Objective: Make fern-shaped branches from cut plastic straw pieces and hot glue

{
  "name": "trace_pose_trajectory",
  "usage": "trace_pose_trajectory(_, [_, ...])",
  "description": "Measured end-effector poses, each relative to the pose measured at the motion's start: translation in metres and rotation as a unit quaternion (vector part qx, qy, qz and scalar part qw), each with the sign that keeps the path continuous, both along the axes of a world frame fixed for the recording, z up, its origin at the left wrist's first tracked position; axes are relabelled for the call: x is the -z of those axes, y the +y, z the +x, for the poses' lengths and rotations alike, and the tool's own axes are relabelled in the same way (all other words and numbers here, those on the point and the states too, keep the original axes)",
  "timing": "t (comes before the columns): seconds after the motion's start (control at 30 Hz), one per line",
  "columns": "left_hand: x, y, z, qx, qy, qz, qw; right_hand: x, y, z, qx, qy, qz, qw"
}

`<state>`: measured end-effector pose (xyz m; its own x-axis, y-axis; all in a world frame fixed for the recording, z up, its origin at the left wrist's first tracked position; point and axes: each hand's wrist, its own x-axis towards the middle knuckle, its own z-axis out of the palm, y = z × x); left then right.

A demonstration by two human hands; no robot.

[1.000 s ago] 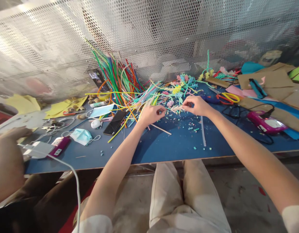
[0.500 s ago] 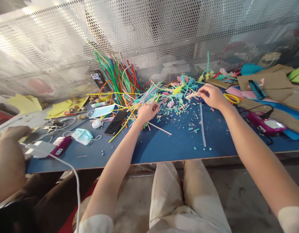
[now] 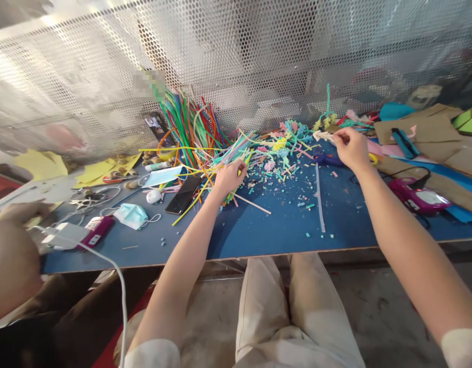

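A small cream twisted piece [image 3: 323, 136] sticks out to the left from the pinched fingers of my right hand [image 3: 351, 148], above the back right of the blue table [image 3: 274, 232]. My left hand [image 3: 231, 176] is curled closed at the near edge of a bundle of colored sticks [image 3: 241, 148]; what its fingers hold, if anything, is hidden. Between my hands lie yellow, pink and blue fuzzy pieces [image 3: 280, 143] and many small clippings. Dark blue handles [image 3: 328, 157] lie just left of my right wrist. A pale strip [image 3: 320, 199] lies nearer the front.
Left of my arm are a black phone [image 3: 183, 194], a face mask [image 3: 131, 215] and a white charger [image 3: 65, 236], with another person's arm [image 3: 14, 250] at the far left. A magenta device [image 3: 418, 196] is at right. Perforated metal [image 3: 259, 56] stands behind.
My right hand has moved right and slightly up with the cream piece, and the dark blue handles now show. My left hand has shifted slightly left.
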<state>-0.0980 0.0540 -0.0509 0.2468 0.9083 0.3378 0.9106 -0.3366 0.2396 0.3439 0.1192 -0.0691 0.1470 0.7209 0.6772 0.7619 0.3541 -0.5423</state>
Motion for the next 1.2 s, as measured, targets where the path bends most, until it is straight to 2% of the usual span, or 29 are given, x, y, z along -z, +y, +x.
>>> trace_pose_trajectory(0.13, [0.001, -0.001, 0.003, 0.014, -0.005, 0.016, 1.000, 0.004, -0.003, -0.013, -0.007, -0.003, 0.001, 1.000])
trace_pose_trajectory(0.33, [0.005, 0.000, 0.006, 0.047, -0.045, 0.044, 0.997, 0.004, -0.010, -0.039, -0.078, 0.004, 0.020, 0.997])
trace_pose_trajectory(0.63, [0.008, -0.001, 0.011, 0.104, -0.031, 0.074, 0.991, 0.007, -0.027, -0.076, -0.087, 0.023, -0.011, 0.996])
trace_pose_trajectory(0.77, [0.008, 0.001, 0.010, 0.128, -0.023, 0.096, 0.987, 0.003, -0.040, -0.098, -0.134, 0.043, -0.029, 0.990])
trace_pose_trajectory(0.97, [0.000, -0.007, 0.015, 0.132, -0.018, 0.152, 0.979, 0.000, -0.055, -0.120, -0.198, 0.030, -0.042, 0.979])
trace_pose_trajectory(1.1, [-0.004, -0.015, 0.022, 0.110, -0.010, 0.217, 0.970, -0.001, -0.060, -0.126, -0.209, 0.036, -0.040, 0.976])
trace_pose_trajectory(1.2, [-0.003, -0.017, 0.025, 0.092, -0.007, 0.236, 0.967, -0.002, -0.063, -0.130, -0.206, 0.053, -0.025, 0.977])
